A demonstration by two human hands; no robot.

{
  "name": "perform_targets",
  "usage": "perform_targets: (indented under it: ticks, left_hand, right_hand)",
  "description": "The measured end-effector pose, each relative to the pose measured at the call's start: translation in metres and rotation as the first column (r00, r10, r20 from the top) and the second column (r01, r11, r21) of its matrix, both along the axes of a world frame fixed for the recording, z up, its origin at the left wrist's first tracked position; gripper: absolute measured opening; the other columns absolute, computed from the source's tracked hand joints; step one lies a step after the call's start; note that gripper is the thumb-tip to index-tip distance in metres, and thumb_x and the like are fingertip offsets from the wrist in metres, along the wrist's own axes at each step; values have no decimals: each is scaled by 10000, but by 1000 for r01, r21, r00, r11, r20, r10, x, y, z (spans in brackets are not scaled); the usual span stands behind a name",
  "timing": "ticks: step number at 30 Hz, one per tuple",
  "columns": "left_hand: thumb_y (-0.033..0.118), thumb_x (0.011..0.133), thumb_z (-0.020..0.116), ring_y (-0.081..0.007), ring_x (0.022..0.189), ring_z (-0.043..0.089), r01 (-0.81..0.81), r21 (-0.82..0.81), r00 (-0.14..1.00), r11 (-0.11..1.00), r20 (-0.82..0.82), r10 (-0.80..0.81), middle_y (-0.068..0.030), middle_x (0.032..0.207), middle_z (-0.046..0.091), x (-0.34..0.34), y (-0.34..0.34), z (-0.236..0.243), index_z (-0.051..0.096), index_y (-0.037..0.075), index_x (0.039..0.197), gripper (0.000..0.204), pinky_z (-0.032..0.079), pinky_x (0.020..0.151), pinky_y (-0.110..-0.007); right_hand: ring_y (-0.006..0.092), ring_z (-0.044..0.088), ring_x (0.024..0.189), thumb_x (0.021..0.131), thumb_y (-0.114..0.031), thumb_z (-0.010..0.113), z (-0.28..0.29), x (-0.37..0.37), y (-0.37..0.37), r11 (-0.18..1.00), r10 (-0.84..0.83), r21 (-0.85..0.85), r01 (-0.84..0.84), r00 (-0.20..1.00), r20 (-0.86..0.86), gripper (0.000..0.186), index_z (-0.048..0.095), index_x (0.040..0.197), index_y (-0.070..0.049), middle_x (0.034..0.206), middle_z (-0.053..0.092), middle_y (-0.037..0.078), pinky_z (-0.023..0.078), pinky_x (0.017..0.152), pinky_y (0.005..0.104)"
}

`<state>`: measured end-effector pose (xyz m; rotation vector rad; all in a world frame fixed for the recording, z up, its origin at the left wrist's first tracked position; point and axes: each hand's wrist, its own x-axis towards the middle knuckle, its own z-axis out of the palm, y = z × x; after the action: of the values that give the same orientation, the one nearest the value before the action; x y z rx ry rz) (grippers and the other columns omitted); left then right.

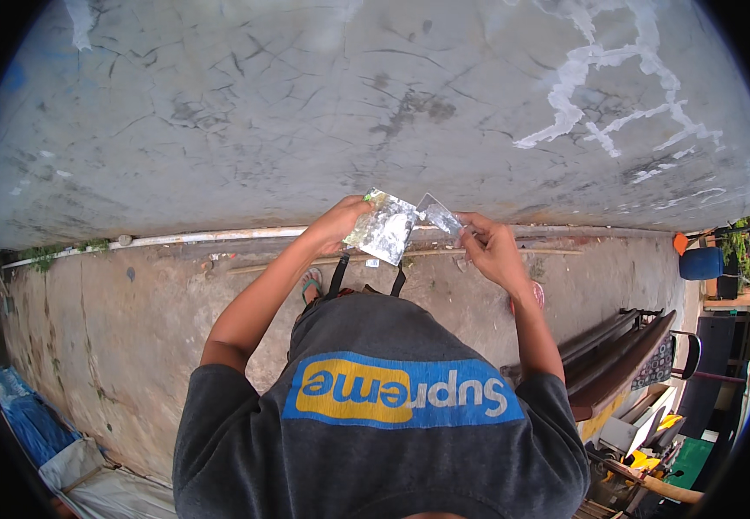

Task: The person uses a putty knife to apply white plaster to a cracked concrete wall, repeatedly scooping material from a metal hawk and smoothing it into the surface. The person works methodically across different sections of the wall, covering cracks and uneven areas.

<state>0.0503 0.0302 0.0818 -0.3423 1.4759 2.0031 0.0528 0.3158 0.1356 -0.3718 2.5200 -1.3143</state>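
My left hand point(343, 221) is closed on the left edge of a flat, square, mirror-like panel point(385, 227), which reflects light and bits of green. My right hand point(491, 249) pinches the lower right end of a clear plastic piece point(440, 215) between thumb and fingers. The plastic's upper left end meets or overlaps the panel's right edge; whether they are joined I cannot tell. Both things are held in front of my body, above the ground. A small white tag point(372, 263) shows just below the panel.
A grey, cracked wall point(305, 112) with white patches rises ahead, a pale pipe point(184, 236) along its foot. To the right are a dark wooden bench point(621, 363) and a blue barrel point(701, 264). Blue tarpaulin point(33, 419) lies at the lower left, on concrete ground point(150, 329).
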Motion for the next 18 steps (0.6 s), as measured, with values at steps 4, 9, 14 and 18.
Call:
perform_targets:
  ticks: [4,9,14,18]
  left_hand:
    - [210,1017,466,-174,1009,651,-146,-117,986,982,-95,135,-142,1165,628,1,1,-38,464,-74,1326,420,554,830,-325]
    - [211,1017,459,-189,1058,629,-78,-74,995,994,-66,73,-160,1224,588,-4,-4,-42,410,-78,1367,456,549,849,-329]
    - [221,1024,447,-203,1089,612,-130,-150,992,980,-24,127,-175,1231,586,0,3,-28,421,-87,1360,456,525,885,-345]
    - [214,1020,452,-186,1017,636,-68,-78,998,995,-1,68,-161,1164,617,1,1,-13,461,-92,1320,429,540,822,-327]
  right_hand:
    - [124,477,502,875,-61,615,-12,-1,-6,1000,11,-18,-12,999,-40,312,675,1178,-20,606,578,133,424,536,312]
    - [159,422,441,881,-75,609,8,9,-20,973,43,230,-23,995,-85,315,681,1185,-43,530,476,151,396,503,345]
    - [193,416,423,875,-82,621,16,27,-29,968,139,230,-102,979,-151,324,686,1192,-67,534,479,168,388,486,367]
    - [142,468,493,890,-51,620,13,26,-22,989,99,112,-92,993,-58,299,689,1182,-48,655,589,157,414,510,310]
